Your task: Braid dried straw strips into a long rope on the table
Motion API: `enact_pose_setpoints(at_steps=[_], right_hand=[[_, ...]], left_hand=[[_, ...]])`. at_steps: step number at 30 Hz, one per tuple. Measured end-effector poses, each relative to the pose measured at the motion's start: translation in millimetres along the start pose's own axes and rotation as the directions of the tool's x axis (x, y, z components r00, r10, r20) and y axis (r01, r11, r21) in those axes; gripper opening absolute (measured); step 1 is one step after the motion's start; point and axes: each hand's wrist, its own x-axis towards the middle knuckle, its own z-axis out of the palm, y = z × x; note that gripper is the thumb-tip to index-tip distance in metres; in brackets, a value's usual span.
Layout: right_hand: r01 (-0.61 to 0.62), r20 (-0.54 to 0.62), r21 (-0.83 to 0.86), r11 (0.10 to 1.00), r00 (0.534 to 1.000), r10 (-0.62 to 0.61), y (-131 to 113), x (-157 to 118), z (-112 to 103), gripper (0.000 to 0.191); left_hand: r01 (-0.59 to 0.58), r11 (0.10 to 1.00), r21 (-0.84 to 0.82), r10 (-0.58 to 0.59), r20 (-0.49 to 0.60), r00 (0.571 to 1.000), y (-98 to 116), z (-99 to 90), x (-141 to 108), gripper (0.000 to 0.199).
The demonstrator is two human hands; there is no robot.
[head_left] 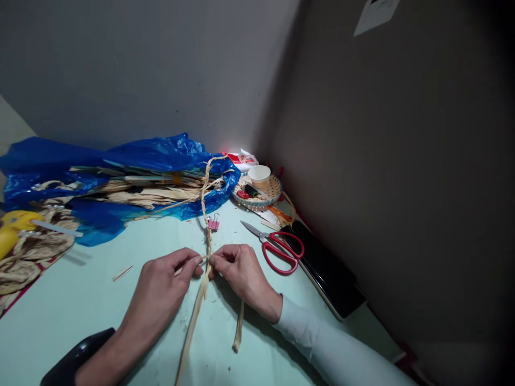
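A thin braid of pale dried fibre (203, 201) runs from the blue bag toward me. My left hand (169, 279) pinches a thin strand just left of the braid's near end. On the other side, my right hand (241, 273) pinches the braid's near end, close to my left fingertips. A long loose strand (195, 316) hangs from there toward the front edge. Another strand end (238, 335) shows below my right hand. A pink binder clip (213, 224) sits beside the braid.
Red-handled scissors (281, 251) and a black phone (328, 268) lie right. A woven basket (273, 193) with a paper cup (259, 175) stands behind. The blue plastic bag (100, 220) holds dried strips (156, 195). A yellow glue gun (12, 228) is far left.
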Motion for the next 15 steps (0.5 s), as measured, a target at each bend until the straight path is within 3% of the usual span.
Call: enact_pose_setpoints(at_steps=[2, 4, 6, 9, 12, 15], right_hand=[[0.011, -0.012, 0.025, 1.000, 1.000, -0.011, 0.8, 0.1, 1.2, 0.024], [0.007, 0.002, 0.092, 0.996, 1.000, -0.008, 1.3, 0.8, 0.1, 0.023], [-0.024, 0.044, 0.188, 0.982, 0.999, 0.016, 0.0, 1.1, -3.4, 0.023], [-0.123, 0.132, 0.334, 0.935, 0.988, 0.083, -5.7, 0.2, -9.3, 0.023], [-0.197, 0.158, 0.366, 0.910, 0.976, 0.148, -9.0, -0.8, -10.9, 0.024], [-0.199, 0.117, 0.327, 0.924, 0.979, 0.169, -6.2, -0.2, -8.8, 0.023]], left_hand=[[-0.092, 0.994, 0.066, 0.095, -0.045, 0.994, 1.4, 6.3, -5.8, 0.027], [-0.258, 0.947, 0.192, 0.282, -0.110, 0.953, -0.5, 16.9, -11.8, 0.028], [-0.416, 0.830, 0.371, 0.499, -0.161, 0.851, -5.0, 27.7, -16.9, 0.029], [-0.534, 0.604, 0.592, 0.728, -0.136, 0.672, -12.2, 38.8, -21.5, 0.027], [-0.554, 0.446, 0.703, 0.820, -0.072, 0.568, -15.0, 43.8, -23.7, 0.029], [-0.570, 0.411, 0.711, 0.836, -0.044, 0.547, -12.4, 42.5, -25.3, 0.032]])
